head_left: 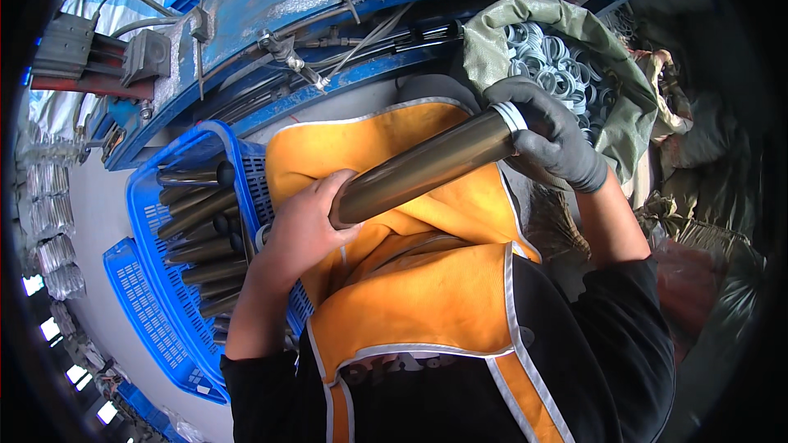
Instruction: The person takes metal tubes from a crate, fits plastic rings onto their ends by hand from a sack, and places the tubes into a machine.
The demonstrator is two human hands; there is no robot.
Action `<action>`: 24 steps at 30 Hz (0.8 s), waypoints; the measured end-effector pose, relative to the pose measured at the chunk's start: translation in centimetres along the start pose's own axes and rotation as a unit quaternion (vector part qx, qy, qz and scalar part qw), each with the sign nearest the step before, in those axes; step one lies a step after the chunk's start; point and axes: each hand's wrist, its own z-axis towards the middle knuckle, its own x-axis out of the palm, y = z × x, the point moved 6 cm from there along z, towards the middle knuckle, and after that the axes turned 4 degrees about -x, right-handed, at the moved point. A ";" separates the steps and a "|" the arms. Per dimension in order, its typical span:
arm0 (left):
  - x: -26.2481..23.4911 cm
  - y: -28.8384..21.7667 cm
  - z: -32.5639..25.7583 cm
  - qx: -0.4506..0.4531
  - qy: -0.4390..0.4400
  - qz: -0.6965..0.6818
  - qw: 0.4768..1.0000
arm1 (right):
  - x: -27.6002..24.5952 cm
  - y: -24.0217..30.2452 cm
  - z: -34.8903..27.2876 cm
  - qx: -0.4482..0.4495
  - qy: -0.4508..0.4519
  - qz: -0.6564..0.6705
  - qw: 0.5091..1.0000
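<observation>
A dark brownish metal tube (427, 166) lies across my lap over an orange apron (427, 295). My bare left hand (308, 226) cups the tube's lower left end. My right hand (552, 133), in a grey glove, grips the tube's upper right end, where a silver ring (510, 116) sits around the tube. Both hands hold the tube at a slant, its right end higher.
A blue plastic crate (185, 221) with several similar dark tubes stands at my left. A greenish sack (566, 57) full of silver rings lies open beyond my right hand. A blue machine frame (328, 8) with cables and hoses runs across the top.
</observation>
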 end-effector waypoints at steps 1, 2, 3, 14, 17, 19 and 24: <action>0.2 0.0 0.0 0.000 0.000 0.000 1.000 | 0.2 -0.3 0.3 0.000 0.000 0.000 1.000; 0.4 -0.2 0.1 0.002 -0.004 0.009 1.000 | 0.6 -0.2 0.4 -0.042 0.018 -0.036 0.998; 0.6 -0.3 0.1 0.005 -0.008 0.017 1.000 | 1.2 -0.2 0.4 -0.084 0.035 -0.072 0.993; 2.3 0.3 0.9 -0.014 -0.090 0.102 0.991 | 2.0 -2.9 0.1 -0.001 -0.062 -0.112 0.992; 1.2 -0.5 0.5 -0.001 -0.127 0.123 0.984 | 2.1 -2.8 1.3 0.027 -0.033 -0.091 0.995; -0.7 -1.2 0.6 0.011 -0.165 0.141 0.976 | 1.7 -3.2 1.8 0.019 -0.020 0.093 0.995; -9.1 -2.0 2.8 0.067 -0.322 0.214 0.920 | -6.5 -6.1 2.6 0.124 -0.114 -0.346 0.923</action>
